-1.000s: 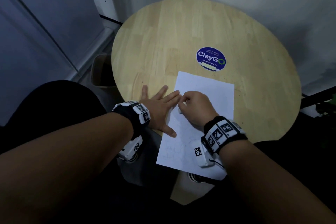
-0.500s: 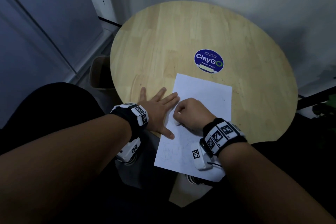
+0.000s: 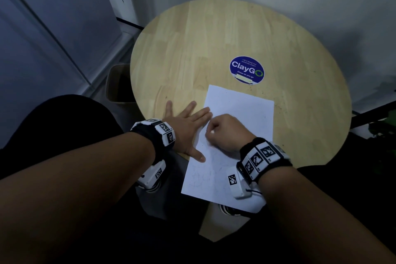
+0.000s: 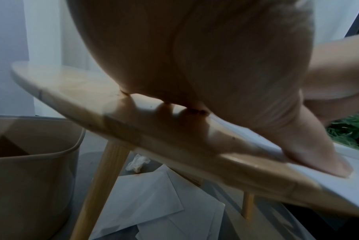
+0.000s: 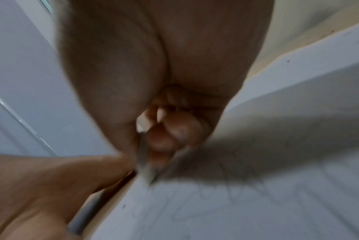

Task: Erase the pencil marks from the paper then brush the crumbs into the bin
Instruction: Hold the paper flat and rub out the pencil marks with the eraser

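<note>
Left hand (image 3: 186, 130): flat, fingers straight, pinning paper (image 3: 240, 118) at its left edge on counter (image 3: 192, 49) | Right hand (image 3: 227, 133): curled, pinching small eraser (image 3: 212, 132) on paper | Remaining marks: nearer the person | Bin (image 3: 116, 83): left, below counter edge, closer to left hand.

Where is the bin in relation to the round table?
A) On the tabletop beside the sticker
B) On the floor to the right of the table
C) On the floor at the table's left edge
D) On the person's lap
C: the bin stands on the floor, partly tucked under the left edge of the table; the left wrist view also shows it below the tabletop.
</note>
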`<action>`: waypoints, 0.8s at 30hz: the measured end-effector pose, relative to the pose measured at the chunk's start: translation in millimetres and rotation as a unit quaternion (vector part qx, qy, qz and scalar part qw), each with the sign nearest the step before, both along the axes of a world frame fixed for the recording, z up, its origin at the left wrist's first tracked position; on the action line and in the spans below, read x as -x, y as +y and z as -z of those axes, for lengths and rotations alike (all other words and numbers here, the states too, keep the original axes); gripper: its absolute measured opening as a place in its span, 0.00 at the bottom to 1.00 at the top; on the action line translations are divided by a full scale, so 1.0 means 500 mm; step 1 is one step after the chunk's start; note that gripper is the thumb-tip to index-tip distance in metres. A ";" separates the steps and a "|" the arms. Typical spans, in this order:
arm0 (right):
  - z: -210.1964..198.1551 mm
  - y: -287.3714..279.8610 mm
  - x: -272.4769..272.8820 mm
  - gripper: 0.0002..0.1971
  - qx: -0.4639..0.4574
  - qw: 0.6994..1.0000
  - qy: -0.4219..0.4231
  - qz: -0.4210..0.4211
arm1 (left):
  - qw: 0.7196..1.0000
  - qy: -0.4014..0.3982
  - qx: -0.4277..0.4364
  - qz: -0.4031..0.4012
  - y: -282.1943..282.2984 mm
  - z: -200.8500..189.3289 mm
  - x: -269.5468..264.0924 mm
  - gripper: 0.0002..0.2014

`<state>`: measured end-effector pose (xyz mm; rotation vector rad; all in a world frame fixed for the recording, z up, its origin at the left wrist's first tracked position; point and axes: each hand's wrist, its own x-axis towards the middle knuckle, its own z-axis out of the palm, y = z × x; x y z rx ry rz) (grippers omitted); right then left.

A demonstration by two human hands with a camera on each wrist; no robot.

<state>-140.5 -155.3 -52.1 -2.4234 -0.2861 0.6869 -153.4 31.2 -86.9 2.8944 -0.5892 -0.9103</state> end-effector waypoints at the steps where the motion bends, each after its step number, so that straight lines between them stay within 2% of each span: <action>1: -0.005 0.000 0.006 0.08 -0.003 0.999 0.043 -0.016 | 1.000 -0.001 0.001 0.002 0.000 0.001 0.000 0.72; 3: -0.005 -0.002 0.004 0.07 -0.016 0.999 0.039 -0.005 | 1.000 -0.003 0.001 0.002 0.000 -0.001 -0.003 0.72; 6: 0.002 -0.002 -0.003 0.07 -0.017 0.997 -0.062 0.051 | 1.000 -0.002 -0.001 -0.001 0.001 0.000 -0.005 0.72; 7: 0.000 -0.001 -0.003 0.07 -0.008 0.997 -0.057 0.041 | 1.000 -0.001 -0.002 0.000 0.001 0.001 -0.004 0.72; 10: -0.009 -0.001 0.006 0.07 -0.009 0.997 0.079 0.004 | 1.000 -0.002 0.003 0.002 0.001 0.005 -0.001 0.72; 11: -0.011 -0.003 0.007 0.07 -0.018 0.996 0.092 0.008 | 1.000 -0.001 0.005 0.000 0.001 0.003 -0.002 0.72; 12: -0.008 -0.004 0.005 0.07 -0.026 0.997 0.067 0.020 | 1.000 0.000 0.006 -0.002 0.001 0.001 -0.003 0.72; 15: 0.009 -0.008 -0.009 0.06 -0.015 0.994 -0.079 0.074 | 1.000 -0.001 0.004 -0.002 0.000 -0.002 -0.005 0.72; 17: 0.009 -0.005 -0.008 0.06 0.007 0.994 -0.096 0.051 | 1.000 0.000 0.001 0.000 0.001 -0.002 -0.001 0.72; 18: 0.007 -0.002 -0.005 0.06 0.022 0.997 -0.072 0.016 | 1.000 0.000 0.002 0.001 0.002 0.000 -0.001 0.72; 20: 0.005 -0.002 0.002 0.07 0.024 0.999 0.036 -0.018 | 1.000 0.001 0.007 0.001 0.002 0.001 0.000 0.72; 22: 0.004 -0.009 0.002 0.07 -0.038 0.991 0.120 0.041 | 1.000 0.002 0.006 -0.001 0.002 -0.002 -0.002 0.72; 24: 0.013 -0.028 -0.006 0.08 -0.099 0.982 0.082 0.141 | 1.000 0.002 0.006 -0.005 0.001 -0.004 -0.003 0.72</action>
